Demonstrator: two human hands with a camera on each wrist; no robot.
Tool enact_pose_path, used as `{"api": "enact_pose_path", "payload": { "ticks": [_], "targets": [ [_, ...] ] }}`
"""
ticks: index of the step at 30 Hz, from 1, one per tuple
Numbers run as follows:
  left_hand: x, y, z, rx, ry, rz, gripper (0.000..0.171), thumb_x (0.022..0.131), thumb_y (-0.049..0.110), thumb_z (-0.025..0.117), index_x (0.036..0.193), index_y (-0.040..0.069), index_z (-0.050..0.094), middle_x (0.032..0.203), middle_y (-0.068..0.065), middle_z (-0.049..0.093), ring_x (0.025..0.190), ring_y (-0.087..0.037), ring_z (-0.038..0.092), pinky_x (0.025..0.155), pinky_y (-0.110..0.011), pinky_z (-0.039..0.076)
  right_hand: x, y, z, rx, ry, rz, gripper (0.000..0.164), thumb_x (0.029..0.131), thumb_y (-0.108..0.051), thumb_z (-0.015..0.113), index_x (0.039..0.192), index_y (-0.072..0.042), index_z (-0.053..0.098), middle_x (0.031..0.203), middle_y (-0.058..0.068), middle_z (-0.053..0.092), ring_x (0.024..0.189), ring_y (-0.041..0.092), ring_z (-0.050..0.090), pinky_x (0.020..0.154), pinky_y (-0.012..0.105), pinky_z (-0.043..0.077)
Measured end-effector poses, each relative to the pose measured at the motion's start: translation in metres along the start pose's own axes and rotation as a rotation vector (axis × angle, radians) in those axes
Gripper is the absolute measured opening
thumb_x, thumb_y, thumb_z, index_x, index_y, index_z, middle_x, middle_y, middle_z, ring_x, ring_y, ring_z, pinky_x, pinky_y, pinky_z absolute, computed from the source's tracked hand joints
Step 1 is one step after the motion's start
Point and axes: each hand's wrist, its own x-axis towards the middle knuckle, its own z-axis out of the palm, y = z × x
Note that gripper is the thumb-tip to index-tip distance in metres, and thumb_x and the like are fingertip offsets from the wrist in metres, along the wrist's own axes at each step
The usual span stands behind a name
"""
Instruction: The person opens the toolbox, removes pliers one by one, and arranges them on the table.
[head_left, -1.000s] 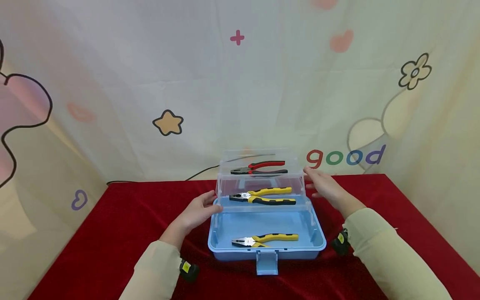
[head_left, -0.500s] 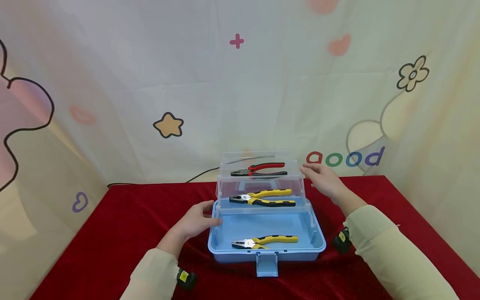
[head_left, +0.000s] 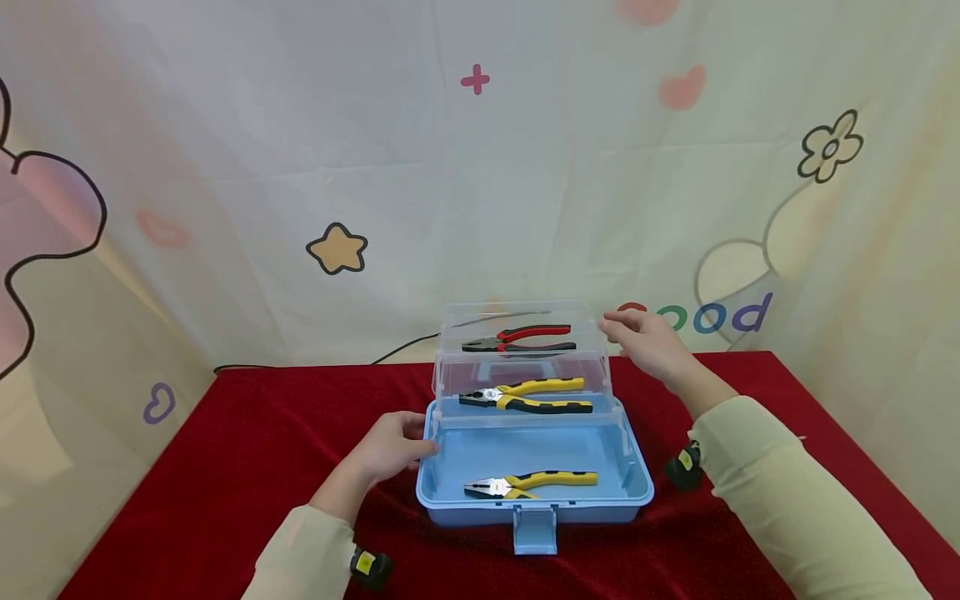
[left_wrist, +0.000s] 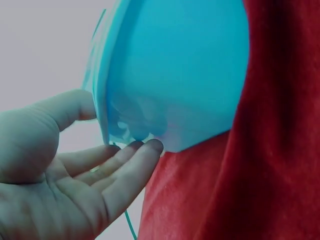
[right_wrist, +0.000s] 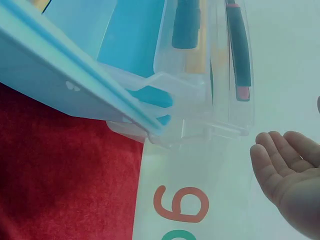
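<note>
The left hand (head_left: 390, 446) has slid down to pinch the rim of the open blue toolbox (head_left: 480, 514) on the tabletop (head_left: 285, 433) — likely steadying it; the right hand (head_left: 651, 343) has risen beside the upper tray (head_left: 450, 357), fingers together, touching nothing.

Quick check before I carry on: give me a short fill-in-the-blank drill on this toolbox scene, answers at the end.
The upper pliers in the upper clear tray have black and ____ handles.
The ____ hand has its thumb over the side rim of the blue toolbox.
The right hand holds ____.
Counting the bottom pliers in its base, the toolbox holds ____ pairs in all.

Missing words: red; left; nothing; three.
</note>
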Motion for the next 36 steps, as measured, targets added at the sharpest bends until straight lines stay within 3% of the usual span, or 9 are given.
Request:
{"api": "enact_pose_path", "payload": {
  "ticks": [5, 11, 20, 36],
  "targets": [
    [-0.004, 0.003, 0.001, -0.01, 0.018, -0.047, 0.044, 0.085, 0.009, 0.067, 0.124, -0.005, 0.054, 0.096, -0.014, 0.064, 0.073, -0.017, 0.066, 0.067, -0.036, 0.06, 0.002, -0.005, 0.003, 0.01, -0.004, 0.005, 0.062, 0.096, -0.045, 0.045, 0.144, -0.006, 0.035, 0.139, 0.022, 0.045, 0.121, 0.038, 0.052, 0.101, 0.05, 0.044],
    [-0.008, 0.002, -0.001, -0.002, 0.014, -0.092, 0.045, 0.085, 0.013, 0.068, 0.125, -0.004, 0.054, 0.094, -0.013, 0.064, 0.072, -0.017, 0.066, 0.065, -0.035, 0.06, 0.008, -0.014, 0.007, 0.003, -0.033, 0.012, 0.061, 0.097, -0.043, 0.045, 0.144, -0.006, 0.035, 0.14, 0.022, 0.046, 0.119, 0.038, 0.054, 0.1, 0.048, 0.045],
    [-0.009, 0.0, -0.001, -0.035, 0.019, -0.084, 0.044, 0.086, 0.012, 0.067, 0.125, -0.004, 0.055, 0.093, -0.013, 0.065, 0.071, -0.016, 0.066, 0.064, -0.035, 0.06, 0.021, -0.03, 0.009, -0.012, -0.105, 0.084, 0.063, 0.096, -0.043, 0.046, 0.143, -0.004, 0.035, 0.142, 0.023, 0.043, 0.122, 0.038, 0.052, 0.103, 0.049, 0.043],
    [-0.008, 0.001, 0.002, -0.05, 0.018, -0.086, 0.045, 0.087, 0.012, 0.067, 0.127, -0.004, 0.054, 0.092, -0.013, 0.065, 0.071, -0.017, 0.067, 0.062, -0.036, 0.059, 0.039, -0.044, 0.022, -0.082, -0.139, 0.149, 0.062, 0.096, -0.043, 0.047, 0.141, 0.0, 0.039, 0.141, 0.023, 0.043, 0.122, 0.037, 0.051, 0.101, 0.045, 0.046]
  ]
}}
